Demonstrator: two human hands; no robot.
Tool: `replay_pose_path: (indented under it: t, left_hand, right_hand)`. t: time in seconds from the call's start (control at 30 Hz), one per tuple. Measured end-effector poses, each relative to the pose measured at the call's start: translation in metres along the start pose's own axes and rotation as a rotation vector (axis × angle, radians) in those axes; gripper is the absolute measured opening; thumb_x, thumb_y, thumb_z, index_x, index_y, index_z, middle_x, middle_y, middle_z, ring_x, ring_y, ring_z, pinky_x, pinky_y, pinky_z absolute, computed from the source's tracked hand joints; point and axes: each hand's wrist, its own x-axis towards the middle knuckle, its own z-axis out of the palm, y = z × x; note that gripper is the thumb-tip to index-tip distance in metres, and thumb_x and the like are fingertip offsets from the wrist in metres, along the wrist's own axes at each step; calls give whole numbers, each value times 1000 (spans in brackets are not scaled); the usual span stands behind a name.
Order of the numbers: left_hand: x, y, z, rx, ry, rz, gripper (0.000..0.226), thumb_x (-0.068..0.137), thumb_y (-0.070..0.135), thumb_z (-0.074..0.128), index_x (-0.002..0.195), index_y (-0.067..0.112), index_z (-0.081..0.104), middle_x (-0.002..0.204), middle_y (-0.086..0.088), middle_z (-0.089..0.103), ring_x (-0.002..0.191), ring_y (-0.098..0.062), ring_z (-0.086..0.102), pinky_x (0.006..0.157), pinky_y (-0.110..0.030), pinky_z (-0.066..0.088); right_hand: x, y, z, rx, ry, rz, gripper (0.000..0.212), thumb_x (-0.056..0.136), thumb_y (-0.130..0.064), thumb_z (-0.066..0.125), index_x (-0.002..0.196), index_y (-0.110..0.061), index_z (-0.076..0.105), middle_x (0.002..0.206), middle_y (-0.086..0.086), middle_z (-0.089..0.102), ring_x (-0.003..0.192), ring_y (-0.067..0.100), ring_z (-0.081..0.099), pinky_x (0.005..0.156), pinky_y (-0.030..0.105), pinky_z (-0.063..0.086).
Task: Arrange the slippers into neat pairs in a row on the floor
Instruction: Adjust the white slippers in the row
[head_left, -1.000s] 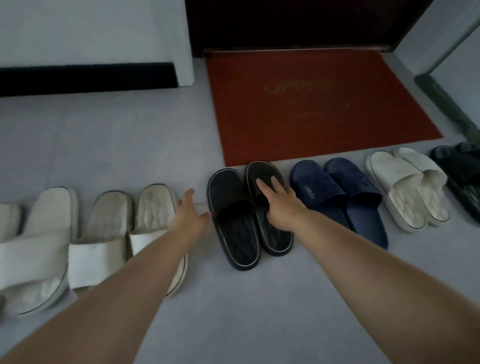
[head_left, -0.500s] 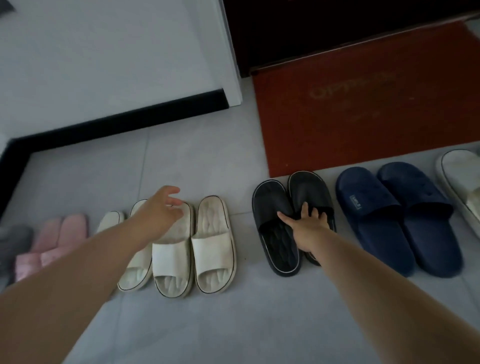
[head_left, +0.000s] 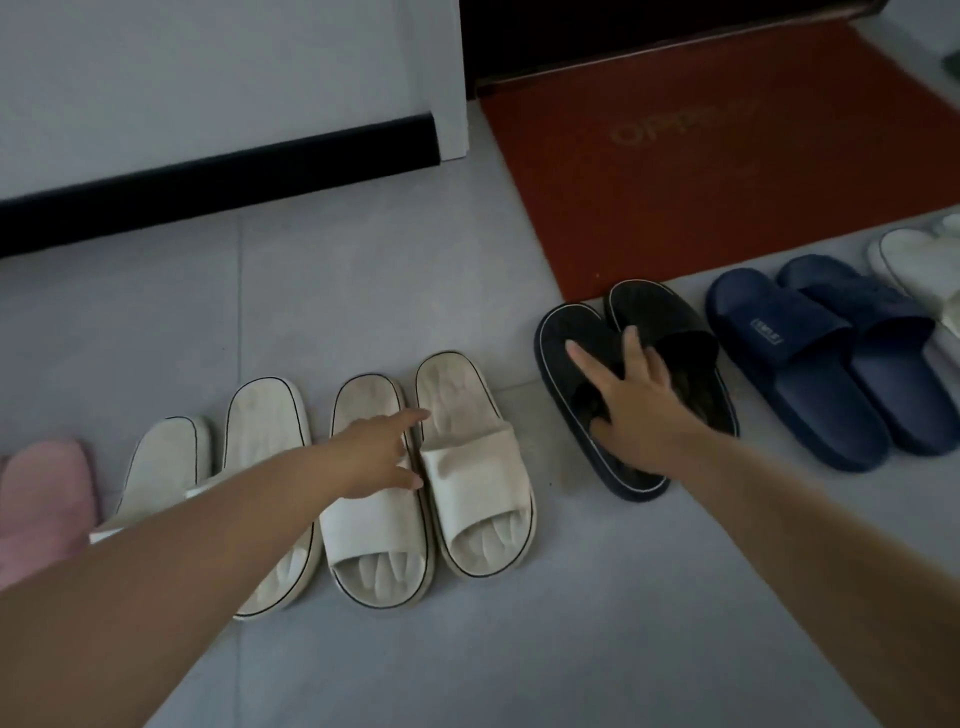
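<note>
Black slippers (head_left: 667, 317) are lying paired on the grey floor (head_left: 363, 312), just beside a red mat (head_left: 727, 182). The right hand (head_left: 634, 410) is resting on their straps, fingers spread. The left hand (head_left: 371, 452) is reaching, fingers apart, over white slippers (head_left: 478, 460).

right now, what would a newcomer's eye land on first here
The right hand lies spread on the black slippers, centre right in the row on the grey floor. The left hand reaches open over the white slippers beside them. Behind, a red doormat lies before the dark door.
</note>
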Motion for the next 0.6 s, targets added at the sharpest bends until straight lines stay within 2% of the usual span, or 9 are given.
replay_pose_path:
  t: [0.07, 0.13, 0.2, 0.27, 0.37, 0.43, 0.5, 0.6]
  left_hand:
    - [3, -2, 0, 1, -75, 52, 83, 81, 22, 68, 145, 32, 17, 130, -10, 46, 118, -25, 51, 91, -25, 41]
    - [5, -7, 1, 54, -144, 61, 88, 81, 22, 68, 146, 34, 11, 140, -10, 41, 125, -26, 47, 101, -32, 41]
    - [4, -13, 2, 135, -202, 49, 91, 81, 28, 68, 146, 33, 5, 149, -8, 35, 132, -27, 40, 107, -35, 36]
    - [2, -14, 5, 123, -180, 74, 84, 82, 25, 66, 146, 31, 11, 149, -8, 35, 132, -27, 40, 107, -35, 36]
    - [1, -7, 13, 7, -85, 143, 62, 86, 16, 59, 140, 25, 28, 138, -8, 46, 122, -27, 47, 96, -31, 40]
    - [0, -3, 19, 17, -50, 168, 54, 88, 14, 55, 136, 23, 32, 132, -9, 51, 116, -27, 50, 85, -27, 38]
    - [0, 0, 22, 64, -35, 173, 50, 90, 15, 52, 135, 24, 33, 128, -10, 52, 111, -28, 52, 77, -26, 36]
    - [-4, -1, 22, 228, -23, 184, 49, 91, 13, 46, 134, 31, 33, 124, -10, 53, 107, -29, 54, 74, -28, 35]
  right_hand:
    - [-20, -31, 30, 91, -6, -98, 89, 83, -17, 58, 141, -50, -2, 156, 2, -17, 143, 37, -5, 111, 51, 22]
    - [-32, -55, 59, 148, -94, -151, 96, 79, -18, 62, 140, -51, -5, 156, 3, -6, 142, 33, 9, 108, 47, 29]
    - [-34, -68, 79, 148, -130, -129, 102, 77, -14, 62, 139, -51, -10, 156, 4, -5, 138, 32, 21, 100, 42, 38]
    - [-31, -75, 87, 148, -116, -97, 102, 77, -9, 60, 141, -47, -10, 156, 7, -4, 134, 33, 31, 97, 40, 41]
    - [-27, -75, 86, 211, -65, -93, 99, 77, -7, 60, 144, -42, -4, 154, 4, 7, 126, 32, 42, 98, 37, 42]
    - [-27, -71, 82, 252, -92, -110, 98, 77, -8, 61, 144, -41, -2, 152, 0, 12, 126, 29, 42, 97, 34, 41]
    - [-28, -65, 73, 299, -137, -112, 92, 78, -9, 58, 144, -41, 3, 148, -2, 21, 122, 25, 44, 89, 29, 42]
    - [-23, -57, 55, 301, -65, -84, 68, 81, -4, 49, 140, -32, 29, 137, 4, 36, 115, 25, 48, 88, 32, 47]
